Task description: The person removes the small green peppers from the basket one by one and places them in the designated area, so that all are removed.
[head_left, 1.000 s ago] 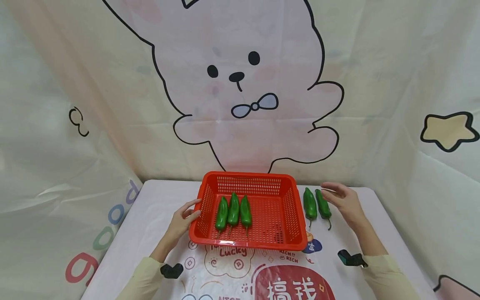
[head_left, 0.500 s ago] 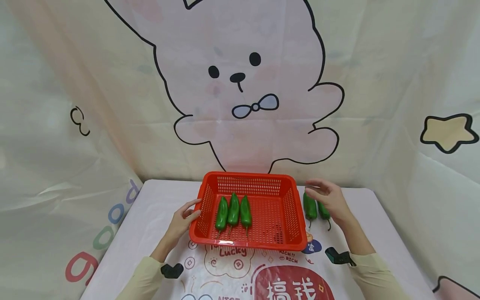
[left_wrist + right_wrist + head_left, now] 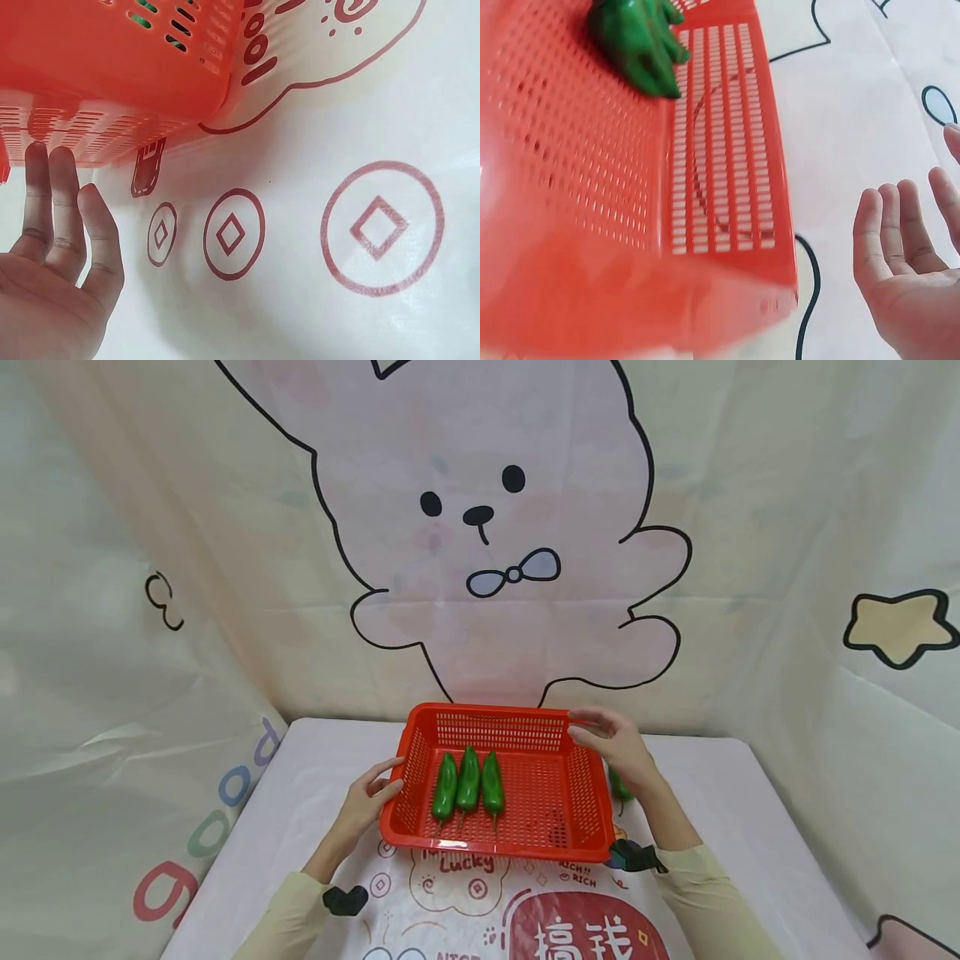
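A red plastic basket (image 3: 495,850) stands on the table with three green chili peppers (image 3: 468,785) side by side in its left half. My left hand (image 3: 363,802) is at the basket's left side; the left wrist view shows its fingers (image 3: 66,202) extended up against the basket's slotted wall. Over the back right corner of the basket is my right hand (image 3: 618,747), holding nothing, with its fingers (image 3: 911,225) loosely extended. Just right of the basket, another green chili pepper (image 3: 619,787) lies on the table, partly hidden by the right hand and forearm.
A white cloth printed with red drawings and lettering covers the table (image 3: 330,739). Behind it hangs a curtain (image 3: 487,635) with a cartoon bear, and further curtains close in the left and right sides.
My right hand has moved left, from beside the two loose peppers to over the basket's right rim, and now hides one of them. The left hand, basket and peppers have stayed in place.
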Demonstrator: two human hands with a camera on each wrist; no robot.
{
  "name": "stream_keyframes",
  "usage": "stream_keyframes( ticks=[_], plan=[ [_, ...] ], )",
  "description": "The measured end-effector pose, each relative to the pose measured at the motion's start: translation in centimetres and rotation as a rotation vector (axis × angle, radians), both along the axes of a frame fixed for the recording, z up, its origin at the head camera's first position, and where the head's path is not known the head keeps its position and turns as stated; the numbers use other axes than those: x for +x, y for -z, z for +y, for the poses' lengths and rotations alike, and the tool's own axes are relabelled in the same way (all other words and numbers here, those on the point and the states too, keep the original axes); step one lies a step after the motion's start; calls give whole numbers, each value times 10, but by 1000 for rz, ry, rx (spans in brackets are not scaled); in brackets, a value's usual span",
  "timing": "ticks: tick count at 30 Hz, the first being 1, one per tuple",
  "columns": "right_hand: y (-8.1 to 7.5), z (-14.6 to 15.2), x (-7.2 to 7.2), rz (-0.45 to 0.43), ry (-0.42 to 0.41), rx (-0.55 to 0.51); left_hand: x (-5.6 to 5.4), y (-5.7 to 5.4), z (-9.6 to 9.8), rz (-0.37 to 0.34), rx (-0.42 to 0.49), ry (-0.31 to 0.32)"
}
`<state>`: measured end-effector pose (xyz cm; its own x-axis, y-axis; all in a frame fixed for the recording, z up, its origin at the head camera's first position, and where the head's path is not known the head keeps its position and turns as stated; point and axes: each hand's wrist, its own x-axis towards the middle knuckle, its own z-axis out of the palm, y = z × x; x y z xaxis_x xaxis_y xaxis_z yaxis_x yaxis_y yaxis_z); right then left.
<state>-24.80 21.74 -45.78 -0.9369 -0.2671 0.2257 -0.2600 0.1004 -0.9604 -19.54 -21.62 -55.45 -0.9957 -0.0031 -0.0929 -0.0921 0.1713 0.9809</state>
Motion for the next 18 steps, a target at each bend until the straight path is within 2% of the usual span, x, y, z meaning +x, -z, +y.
stream_keyframes(
  ticks=[6, 18],
  plan=[
    [3, -20, -7, 23, -37, -12, -1, -1, 0, -1, -5, 2],
    [19, -59, -17, -40, -60, -38, 1, -2, 0, 0, -2, 3]
  ],
)
